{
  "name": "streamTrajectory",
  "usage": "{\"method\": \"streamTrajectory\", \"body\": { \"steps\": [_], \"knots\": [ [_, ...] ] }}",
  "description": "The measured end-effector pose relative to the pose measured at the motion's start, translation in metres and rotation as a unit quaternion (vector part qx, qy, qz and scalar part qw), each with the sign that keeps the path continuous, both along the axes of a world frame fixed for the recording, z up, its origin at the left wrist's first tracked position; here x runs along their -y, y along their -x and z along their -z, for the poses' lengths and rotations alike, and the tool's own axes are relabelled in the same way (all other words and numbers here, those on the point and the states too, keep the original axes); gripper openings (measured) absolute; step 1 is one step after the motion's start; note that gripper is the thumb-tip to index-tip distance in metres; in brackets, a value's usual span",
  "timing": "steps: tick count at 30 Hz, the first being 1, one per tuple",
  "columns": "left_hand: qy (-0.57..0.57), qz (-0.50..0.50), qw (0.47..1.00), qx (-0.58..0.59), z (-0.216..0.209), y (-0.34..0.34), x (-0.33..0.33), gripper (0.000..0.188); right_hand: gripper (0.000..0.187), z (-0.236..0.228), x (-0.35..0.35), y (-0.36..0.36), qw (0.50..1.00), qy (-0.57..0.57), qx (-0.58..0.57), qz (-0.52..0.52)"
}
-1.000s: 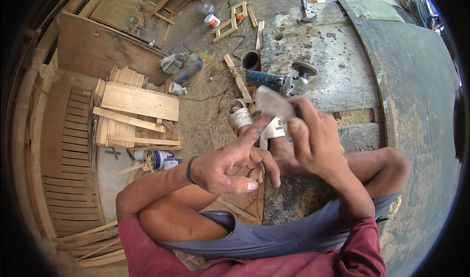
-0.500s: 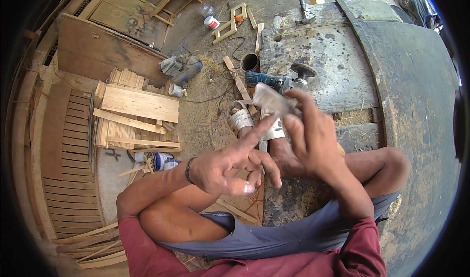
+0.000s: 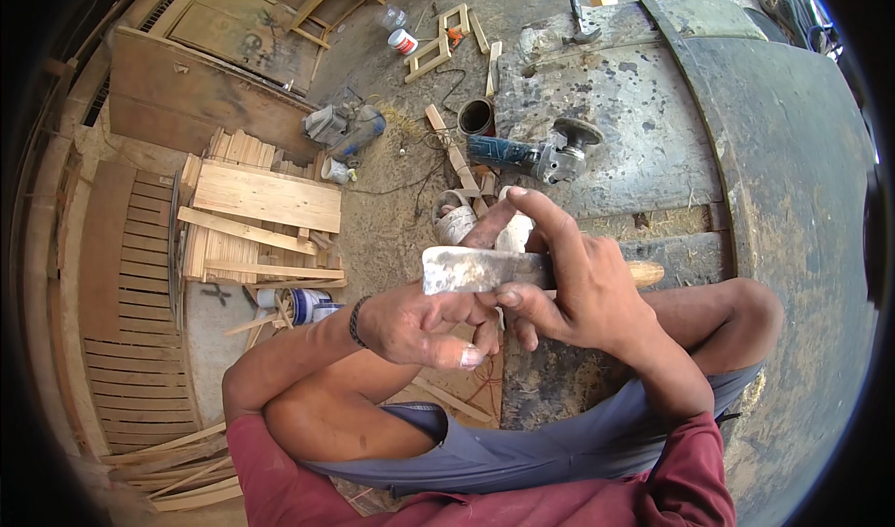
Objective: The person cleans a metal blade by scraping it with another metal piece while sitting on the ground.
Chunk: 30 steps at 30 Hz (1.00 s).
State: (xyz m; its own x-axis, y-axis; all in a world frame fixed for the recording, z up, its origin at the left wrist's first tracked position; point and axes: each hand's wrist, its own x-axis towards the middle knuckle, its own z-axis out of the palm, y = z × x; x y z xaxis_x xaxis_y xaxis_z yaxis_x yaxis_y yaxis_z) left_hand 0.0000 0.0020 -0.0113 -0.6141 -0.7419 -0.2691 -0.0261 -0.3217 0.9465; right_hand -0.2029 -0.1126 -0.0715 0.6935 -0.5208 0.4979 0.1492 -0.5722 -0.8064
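One broad wooden-handled chisel (image 3: 485, 272), pinched near its neck by the right hand (image 3: 597, 289), sits over the half-spread left hand (image 3: 410, 327), contact unclear; blade part bright, part dark-mottled, edge finish indiscernible, angle grinder (image 3: 536, 158) lying apart.

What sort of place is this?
Probably a woodworking shop: there's a stack of cut boards on the left, an angle grinder lying beyond the feet, and a wide flat blade with a wooden handle in the right hand.
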Motion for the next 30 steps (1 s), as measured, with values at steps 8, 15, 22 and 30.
{"method": "streamTrajectory", "body": {
  "steps": [8, 15, 22, 30],
  "knots": [
    [-0.046, -0.034, 0.998, 0.015, -0.005, 0.005, -0.001, 0.048, 0.073, 0.005, -0.003, -0.004, 0.998, 0.059, -0.012, 0.022],
    [-0.057, -0.027, 0.998, 0.005, -0.006, 0.006, 0.000, 0.043, 0.068, 0.001, 0.001, -0.002, 0.995, 0.069, -0.064, 0.017],
    [-0.071, -0.043, 0.997, -0.012, -0.015, 0.014, 0.005, 0.048, 0.068, 0.009, 0.007, -0.002, 0.996, 0.077, -0.039, 0.038],
    [-0.021, -0.035, 0.999, 0.006, 0.000, 0.007, -0.007, 0.048, 0.073, 0.005, 0.002, -0.002, 0.998, 0.054, -0.019, -0.026]
  ]
}}
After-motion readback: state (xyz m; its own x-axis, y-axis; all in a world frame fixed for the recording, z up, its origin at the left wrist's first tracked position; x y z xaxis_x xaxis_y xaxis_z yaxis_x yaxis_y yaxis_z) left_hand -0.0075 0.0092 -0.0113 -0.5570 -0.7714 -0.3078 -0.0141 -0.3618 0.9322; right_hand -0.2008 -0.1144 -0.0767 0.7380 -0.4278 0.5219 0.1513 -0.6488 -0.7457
